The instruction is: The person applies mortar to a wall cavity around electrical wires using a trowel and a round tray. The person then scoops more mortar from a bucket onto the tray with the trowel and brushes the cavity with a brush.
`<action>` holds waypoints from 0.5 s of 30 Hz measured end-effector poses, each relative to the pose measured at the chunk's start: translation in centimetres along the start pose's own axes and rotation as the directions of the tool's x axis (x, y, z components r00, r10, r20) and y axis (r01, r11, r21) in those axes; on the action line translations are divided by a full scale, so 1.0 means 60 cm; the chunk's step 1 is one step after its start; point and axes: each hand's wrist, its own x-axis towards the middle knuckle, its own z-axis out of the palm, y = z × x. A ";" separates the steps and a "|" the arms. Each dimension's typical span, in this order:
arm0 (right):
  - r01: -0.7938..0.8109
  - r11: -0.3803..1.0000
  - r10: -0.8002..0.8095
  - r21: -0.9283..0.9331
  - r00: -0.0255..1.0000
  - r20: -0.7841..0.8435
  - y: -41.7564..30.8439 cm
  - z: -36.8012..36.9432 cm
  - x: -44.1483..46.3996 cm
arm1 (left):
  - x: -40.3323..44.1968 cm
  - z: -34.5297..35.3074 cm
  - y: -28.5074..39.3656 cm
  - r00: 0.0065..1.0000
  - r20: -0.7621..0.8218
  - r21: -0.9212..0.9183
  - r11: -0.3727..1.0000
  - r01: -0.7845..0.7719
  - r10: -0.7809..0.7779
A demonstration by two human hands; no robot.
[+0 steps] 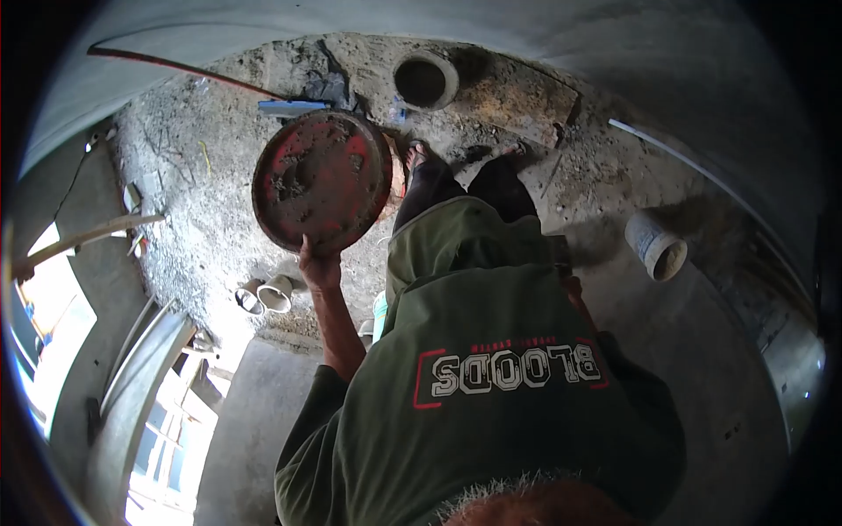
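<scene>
Near the left of centre, my left hand [319, 263] grips the near rim of a round red pan [346, 167], with the thumb over its edge. Dark, wet-looking mortar is smeared in clumps across the pan's face. My right hand [573, 287] is only partly visible at the right side of my waist, against the green shirt [500, 298]; its fingers are hidden. Just beyond the pan's far rim lies a flat blue object [294, 108].
A round container [424, 81] and a flat board [517, 96] lie ahead of my feet. A white bucket [656, 248] lies tipped at right, and small pots [274, 294] stand at left. A long reddish bar [184, 68], a pale rail [684, 158] and a wooden stick [92, 234] are around.
</scene>
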 end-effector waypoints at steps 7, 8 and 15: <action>0.262 0.964 -0.259 -0.043 0.891 -0.374 0.016 0.129 0.028 | 0.114 0.006 0.078 0.974 0.202 0.049 0.994 0.096 -0.104; 0.311 0.948 -0.307 -0.061 0.851 -0.426 0.023 0.138 0.044 | 0.121 0.016 0.081 0.960 0.249 0.051 0.992 0.119 -0.128; 0.083 0.906 -0.047 0.414 0.994 -0.098 -0.140 -0.083 -0.039 | 0.150 0.038 0.021 0.986 0.057 0.270 0.953 0.136 -0.157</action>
